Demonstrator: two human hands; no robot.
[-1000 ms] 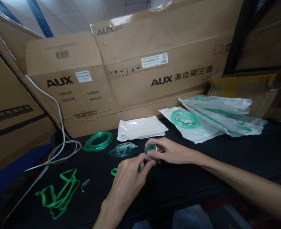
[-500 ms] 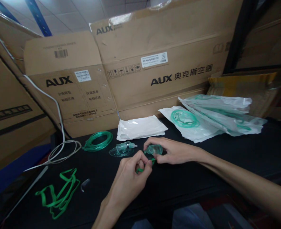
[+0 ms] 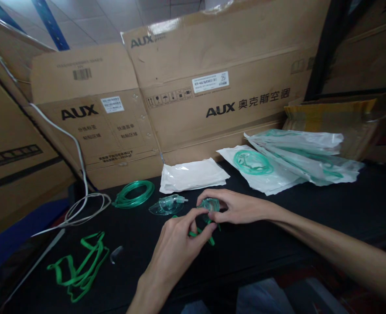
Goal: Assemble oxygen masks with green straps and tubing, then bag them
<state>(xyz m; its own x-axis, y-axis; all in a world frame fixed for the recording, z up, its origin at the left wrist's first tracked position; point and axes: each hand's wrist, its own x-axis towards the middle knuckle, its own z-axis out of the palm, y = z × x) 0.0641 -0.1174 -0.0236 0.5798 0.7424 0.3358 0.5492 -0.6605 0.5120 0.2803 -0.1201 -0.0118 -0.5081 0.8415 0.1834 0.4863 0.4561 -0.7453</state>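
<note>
My right hand (image 3: 235, 207) grips a clear green oxygen mask (image 3: 208, 204) just above the black table (image 3: 278, 235). My left hand (image 3: 179, 244) pinches a green elastic strap (image 3: 202, 231) that runs to that mask. A second clear mask (image 3: 167, 205) lies just left of my hands. Behind it rests a coil of green tubing (image 3: 134, 193). A loose heap of green straps (image 3: 78, 266) sits at the near left, with a small dark metal clip (image 3: 117, 251) beside it.
A stack of white flat bags (image 3: 193, 175) lies behind the hands. Several packed bags with green tubing (image 3: 294, 161) are at the right. Cardboard boxes (image 3: 212, 87) wall the table's back and left. A white cable (image 3: 81, 205) loops at the left.
My left hand has drawn the green strap a little outward, so more of it shows below the mask. My right hand has turned the mask slightly.
</note>
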